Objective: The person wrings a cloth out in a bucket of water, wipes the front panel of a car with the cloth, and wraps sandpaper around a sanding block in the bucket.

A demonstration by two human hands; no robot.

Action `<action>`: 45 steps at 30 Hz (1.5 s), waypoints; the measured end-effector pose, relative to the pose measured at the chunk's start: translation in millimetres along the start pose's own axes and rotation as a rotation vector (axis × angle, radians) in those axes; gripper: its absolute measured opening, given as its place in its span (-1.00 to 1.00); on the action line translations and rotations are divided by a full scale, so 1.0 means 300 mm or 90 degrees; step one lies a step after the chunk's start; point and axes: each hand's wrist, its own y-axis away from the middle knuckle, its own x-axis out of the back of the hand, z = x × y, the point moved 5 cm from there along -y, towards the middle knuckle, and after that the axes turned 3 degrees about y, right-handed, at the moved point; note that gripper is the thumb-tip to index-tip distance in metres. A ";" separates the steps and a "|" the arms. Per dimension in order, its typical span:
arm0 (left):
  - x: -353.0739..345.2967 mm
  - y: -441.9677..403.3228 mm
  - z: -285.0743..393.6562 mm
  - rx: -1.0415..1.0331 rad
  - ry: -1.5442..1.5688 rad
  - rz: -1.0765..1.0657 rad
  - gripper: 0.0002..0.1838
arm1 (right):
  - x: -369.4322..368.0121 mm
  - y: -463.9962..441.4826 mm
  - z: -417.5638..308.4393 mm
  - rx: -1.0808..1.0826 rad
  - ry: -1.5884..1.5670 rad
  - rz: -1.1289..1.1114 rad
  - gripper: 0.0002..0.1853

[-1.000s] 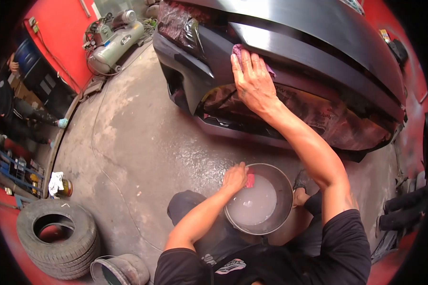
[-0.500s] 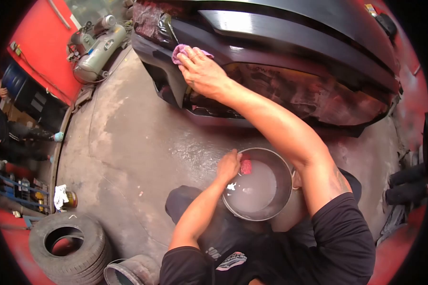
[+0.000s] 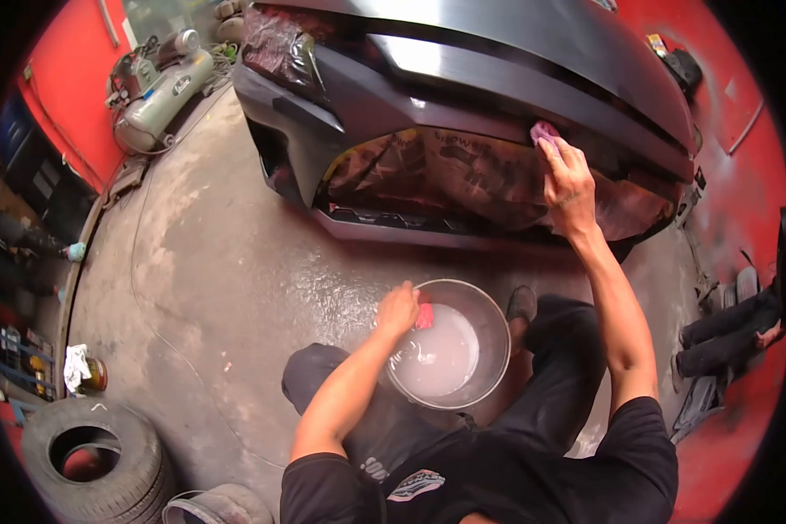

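Observation:
A pink-purple cloth (image 3: 544,133) is bunched under the fingers of my right hand (image 3: 571,188), against the dark car bumper (image 3: 367,109) above its film-covered lower opening. My left hand (image 3: 398,308) is closed at the left rim of a round bucket (image 3: 495,336), holding a small red pad (image 3: 424,316) just inside it. Cloudy whitish water (image 3: 437,349) fills the bottom of the bucket, which stands between my legs. Masking film (image 3: 489,179) covers the lower opening, and more film covers the headlight area at the upper left.
Stacked tires (image 3: 96,458) and a second bucket (image 3: 218,506) stand at the lower left. An air compressor (image 3: 164,100) is by the red wall at the upper left. Another person's legs (image 3: 729,332) show at the right. A thin cable crosses the floor at left.
My right hand moved left along the bumper with the cloth, then far to the right. My left hand has stayed at the bucket with the red pad.

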 end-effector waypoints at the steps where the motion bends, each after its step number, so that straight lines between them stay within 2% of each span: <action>1: -0.001 -0.006 0.001 -0.002 -0.001 -0.005 -0.66 | 0.031 -0.033 -0.053 0.015 -0.026 0.031 -0.33; 2: -0.002 -0.005 -0.004 0.001 -0.004 -0.010 -0.66 | 0.045 -0.069 -0.115 0.029 -0.056 0.061 -0.35; 4: -0.002 -0.007 -0.008 0.001 -0.003 -0.010 -0.66 | 0.035 -0.157 -0.295 0.152 -0.081 0.122 -0.42; 5: -0.006 -0.005 -0.011 0.002 -0.004 -0.011 -0.66 | 0.005 -0.201 -0.380 0.206 -0.024 0.098 -0.55; 7: -0.017 -0.004 -0.026 -0.012 -0.001 -0.007 -0.65 | -0.154 -0.282 -0.493 0.270 0.011 -0.001 -0.48; 13: -0.013 -0.008 -0.041 -0.009 0.044 -0.019 -0.63 | -0.513 -0.538 -0.700 0.238 0.034 0.043 -0.45; 14: -0.012 -0.008 -0.045 -0.019 0.052 -0.004 -0.63 | -0.542 -0.591 -0.712 0.241 0.045 0.092 -0.47; 16: -0.019 -0.003 -0.055 -0.036 0.072 0.029 -0.63 | -0.592 -0.705 -0.713 0.199 0.018 0.102 -0.48; 19: -0.011 -0.001 -0.053 -0.023 0.104 0.020 -0.64 | -0.688 -0.864 -0.674 0.124 -0.064 0.043 -0.59; 20: -0.020 -0.009 -0.066 -0.021 0.105 0.023 -0.64 | -0.681 -0.895 -0.663 0.143 -0.030 0.050 -0.58; 22: -0.045 -0.020 -0.075 -0.021 0.111 0.025 -0.64 | -0.692 -0.903 -0.650 0.223 0.029 0.301 -0.52; 24: -0.044 -0.022 -0.066 -0.011 0.109 0.003 -0.64 | -0.753 -0.917 -0.638 0.137 -0.008 0.115 -0.44; 25: -0.033 -0.020 -0.064 -0.005 0.106 -0.007 -0.63 | -0.663 -0.905 -0.661 0.128 0.055 0.006 -0.57; 26: -0.022 -0.017 -0.059 -0.013 0.105 0.005 -0.63 | -0.631 -0.887 -0.655 0.073 0.037 -0.100 -0.56; 28: -0.018 0.001 -0.055 -0.022 0.109 0.027 -0.63 | -0.585 -0.797 -0.617 0.036 -0.096 0.002 -0.56; 31: -0.035 -0.009 -0.060 -0.038 0.079 0.001 -0.63 | -0.551 -0.714 -0.640 0.157 0.085 0.132 -0.55; 34: -0.045 -0.021 -0.065 -0.023 0.077 -0.015 -0.64 | -0.587 -0.758 -0.649 0.135 0.043 0.085 -0.53; 35: -0.045 -0.015 -0.061 -0.017 0.082 -0.016 -0.64 | -0.614 -0.802 -0.648 0.105 0.015 0.003 -0.51; 38: -0.023 -0.010 -0.060 -0.014 0.088 -0.010 -0.64 | -0.684 -0.951 -0.622 -0.020 0.000 -0.026 -0.62; 40: -0.039 -0.016 -0.075 -0.033 0.093 -0.007 -0.64 | -0.665 -1.005 -0.605 -0.032 -0.104 -0.184 -0.73; 41: -0.051 -0.022 -0.086 -0.021 0.092 -0.016 -0.64 | -0.696 -1.029 -0.589 -0.017 -0.083 -0.109 -0.74; 45: -0.035 -0.022 -0.067 0.004 0.090 -0.040 -0.63 | -0.783 -1.103 -0.502 -0.109 -0.291 -0.159 -0.67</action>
